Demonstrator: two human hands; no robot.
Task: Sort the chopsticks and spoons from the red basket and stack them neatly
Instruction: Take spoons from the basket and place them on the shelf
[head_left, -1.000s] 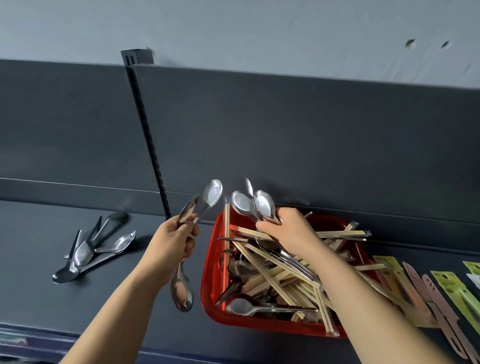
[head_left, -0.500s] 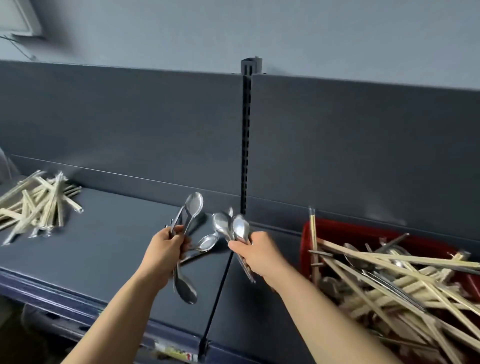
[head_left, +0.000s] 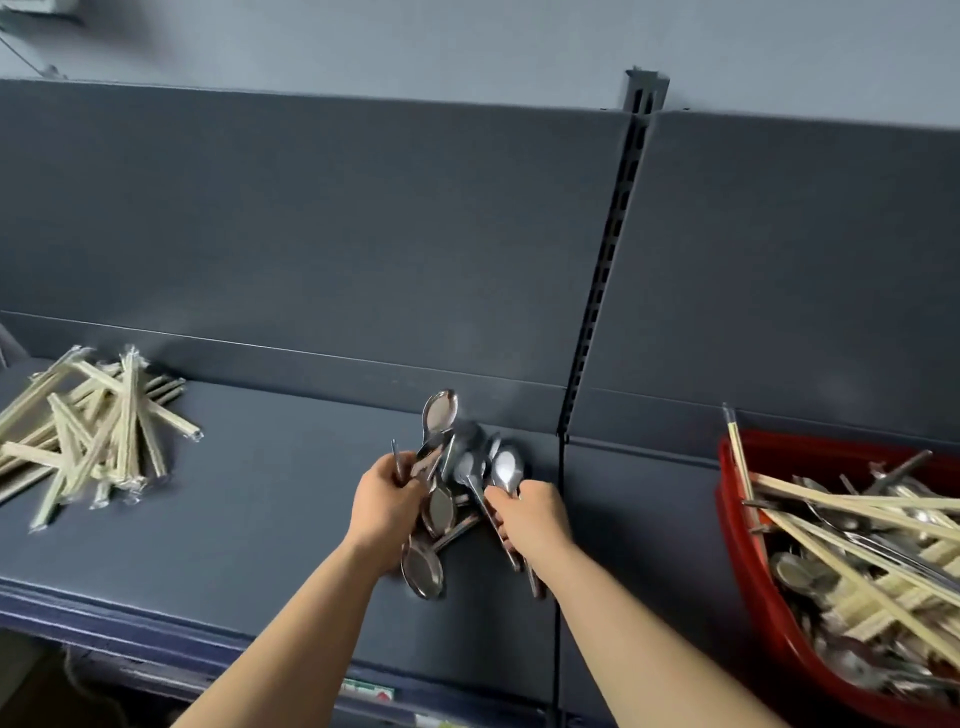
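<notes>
Head view. Left hand (head_left: 387, 506): fingers curled round a bunch of metal spoons (head_left: 439, 413), bowls pointing both up and down, over the middle of the shelf (head_left: 260, 519) towards its back edge. Right hand (head_left: 535, 519): gripping a second spoon bunch (head_left: 506, 467), bowls up, touching the first. Red basket (head_left: 740, 561): right edge, holding mixed chopsticks and spoons (head_left: 852, 504). Wrapped chopsticks pile (head_left: 93, 431): left edge, well apart.

dark grey shelf (head_left: 260, 519), matching back panel (head_left: 311, 234), slotted upright (head_left: 602, 270), pale wall (head_left: 467, 41), label on shelf edge (head_left: 368, 691)
</notes>
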